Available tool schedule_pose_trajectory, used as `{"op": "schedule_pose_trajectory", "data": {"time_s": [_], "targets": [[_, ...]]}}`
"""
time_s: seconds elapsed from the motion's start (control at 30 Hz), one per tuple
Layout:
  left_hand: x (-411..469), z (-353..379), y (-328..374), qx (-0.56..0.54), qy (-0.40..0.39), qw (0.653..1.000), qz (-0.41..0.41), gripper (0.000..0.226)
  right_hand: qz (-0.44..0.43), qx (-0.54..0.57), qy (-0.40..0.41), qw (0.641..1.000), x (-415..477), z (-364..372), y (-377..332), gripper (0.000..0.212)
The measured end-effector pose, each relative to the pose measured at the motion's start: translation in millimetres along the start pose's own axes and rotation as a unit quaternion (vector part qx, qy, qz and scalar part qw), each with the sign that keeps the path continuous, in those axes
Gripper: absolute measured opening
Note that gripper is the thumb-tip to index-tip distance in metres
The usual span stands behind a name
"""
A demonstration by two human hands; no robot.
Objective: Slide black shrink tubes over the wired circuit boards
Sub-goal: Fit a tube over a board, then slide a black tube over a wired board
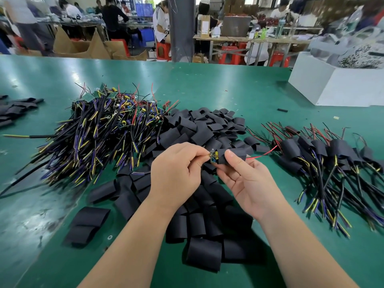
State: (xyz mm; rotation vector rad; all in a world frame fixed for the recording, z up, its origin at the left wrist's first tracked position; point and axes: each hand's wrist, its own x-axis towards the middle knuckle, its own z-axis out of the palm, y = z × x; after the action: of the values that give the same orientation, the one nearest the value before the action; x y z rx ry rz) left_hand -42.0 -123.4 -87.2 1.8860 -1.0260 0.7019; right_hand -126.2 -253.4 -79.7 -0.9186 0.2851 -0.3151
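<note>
My left hand [176, 171] pinches the end of a small wired circuit board [213, 157] with yellow and blue parts. My right hand [247, 179] holds a black shrink tube [223, 156] between thumb and fingers, and the board sits partly inside the tube's left end. A red wire [261, 155] sticks out of the tube's right end. Both hands hover over a heap of loose black shrink tubes [199, 129]. A pile of bare wired boards [108, 125] lies to the left. Boards with tubes on them [324, 154] lie to the right.
The green table [207, 80] carries a white box [336, 84] at the far right and a few flat black tubes [16, 110] at the far left. A short black piece [282, 110] lies near the box. People work at benches beyond the table.
</note>
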Motion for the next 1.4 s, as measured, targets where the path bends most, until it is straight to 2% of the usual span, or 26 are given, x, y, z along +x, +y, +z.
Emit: {"op": "schedule_pose_trajectory", "data": {"time_s": [0.1,0.27,0.47,0.67,0.83,1.23,1.4], "targets": [[0.6,-1.3,-0.3,-0.033,0.001,0.999,-0.025,0.008,-0.024,-0.024,-0.027,0.999,-0.3,-2.5,-2.7,0.032],[2.4,-2.4,-1.2,-0.056,0.001,0.998,-0.041,0.010,-0.097,-0.147,-0.048,0.983,-0.9,-5.6,-5.2,0.042],[2.2,-3.7,-1.5,-0.046,-0.017,0.998,-0.025,0.009,-0.075,-0.095,-0.053,0.991,-0.4,-5.9,-3.9,0.036],[3.5,-6.7,-2.5,-0.013,-0.028,1.000,-0.003,0.010,-0.082,-0.114,-0.044,0.989,-0.6,-2.3,0.0,0.035],[4.8,-9.8,-4.2,-0.011,-0.044,0.999,-0.006,0.010,-0.064,-0.098,-0.048,0.992,-1.5,-3.0,-0.5,0.026],[6.6,-11.7,-8.5,-0.058,-0.059,0.996,-0.033,0.010,-0.030,-0.057,-0.046,0.997,-1.2,0.7,-1.1,0.031],[4.5,-11.4,-6.1,-0.016,-0.061,0.998,-0.017,0.010,-0.055,-0.088,-0.043,0.994,-1.3,-0.5,1.1,0.030]]}}
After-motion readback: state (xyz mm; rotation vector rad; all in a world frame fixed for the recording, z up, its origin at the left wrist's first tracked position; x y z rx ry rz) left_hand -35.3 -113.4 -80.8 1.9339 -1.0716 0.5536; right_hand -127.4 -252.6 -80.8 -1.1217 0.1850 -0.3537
